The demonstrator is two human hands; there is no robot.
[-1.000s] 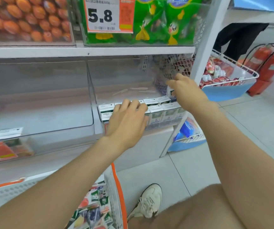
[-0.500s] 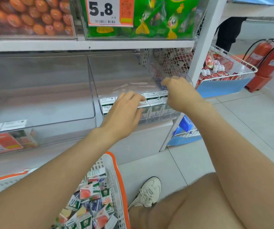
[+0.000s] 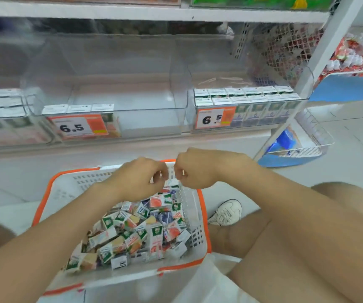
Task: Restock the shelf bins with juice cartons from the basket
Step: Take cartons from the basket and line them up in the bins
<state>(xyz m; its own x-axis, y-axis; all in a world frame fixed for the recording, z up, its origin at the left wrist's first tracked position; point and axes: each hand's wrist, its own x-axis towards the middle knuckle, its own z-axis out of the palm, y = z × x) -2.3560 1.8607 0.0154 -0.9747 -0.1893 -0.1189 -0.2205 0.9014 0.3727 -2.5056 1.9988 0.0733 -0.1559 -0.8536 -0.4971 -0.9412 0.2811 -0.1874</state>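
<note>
Head view, one frame, some blur.

Basket (image 3: 205, 226): white with an orange rim, on the floor in front of the lower shelf (image 3: 132, 147), below the gap between the middle and right bins. It holds a loose heap of juice cartons (image 3: 136, 232) lying at all angles.

Left hand (image 3: 141, 178): over the basket's far end, back of the hand up. Grip narrow, fingers curled in; no carton seen in it.

Right hand (image 3: 195, 169): just beside the left hand, over the basket's far right corner. Grip narrow, fingers curled under; nothing seen held. One carton (image 3: 172, 185) stands up from the heap directly below the gap between the two hands; contact with either hand cannot be told.

Right bin (image 3: 215, 68): clear plastic, at the shelf's right end. Two rows of upright cartons (image 3: 246, 95) stand along its front edge, with bare bin behind them. A 6.5 price tag (image 3: 213, 120) sits at its front left.

Middle bin (image 3: 132, 95): three upright cartons (image 3: 77, 108) at its front left corner, behind a second 6.5 tag (image 3: 77, 127).

Left bin (image 3: 1, 119): cartons along the front; details blurred.

A white shoe (image 3: 226, 212) is on the floor just right of the basket. Blue-fronted wire racks (image 3: 346, 86) hang past the shelf's right edge.
</note>
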